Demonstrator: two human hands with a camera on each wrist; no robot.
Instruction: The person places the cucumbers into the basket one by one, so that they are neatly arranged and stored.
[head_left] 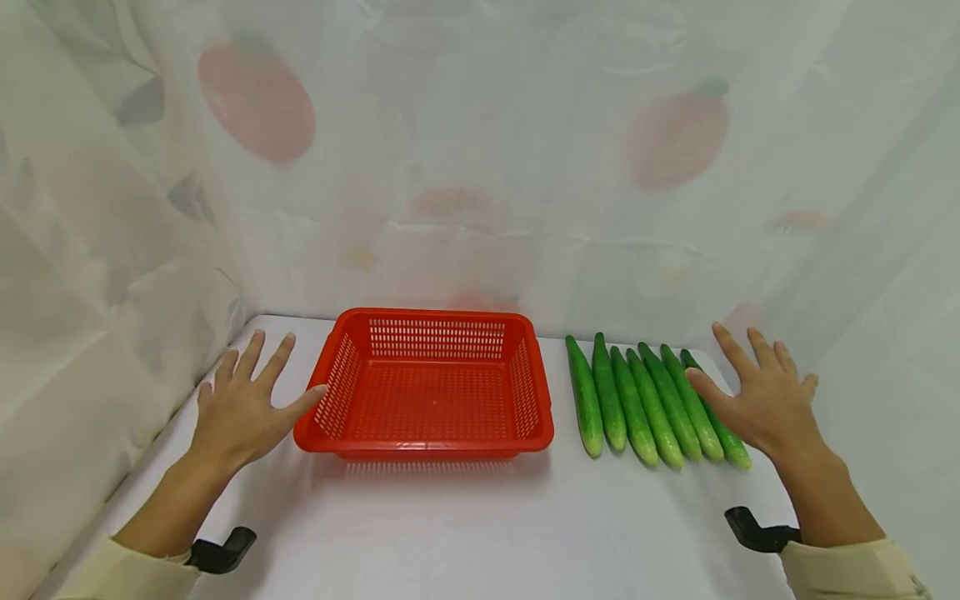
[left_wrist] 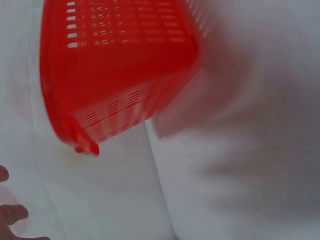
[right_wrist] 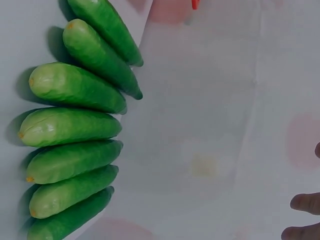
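My left hand [head_left: 243, 412] hovers with spread fingers at the left side of a red plastic basket [head_left: 423, 450], its thumb overlapping the basket's left rim in the head view. The basket has slotted walls, and nothing lies in it. On the right, my right hand [head_left: 768, 404] is held up with fingers apart, beside several green cucumbers [head_left: 633, 404] lying in a row. Its thumb overlaps the rightmost cucumber in the head view. In the right wrist view the cucumbers [right_wrist: 75, 127] show their paler ends, and fingertips [right_wrist: 306, 202] appear at the right edge. Both hands hold nothing.
The basket and cucumbers rest on a white table [head_left: 450, 525]. A pale curtain printed with red fruit [head_left: 480, 167] hangs behind it, and more sheeting [head_left: 97, 292] closes off the left side. Black straps [head_left: 223, 552] sit at both wrists near the light sleeves.
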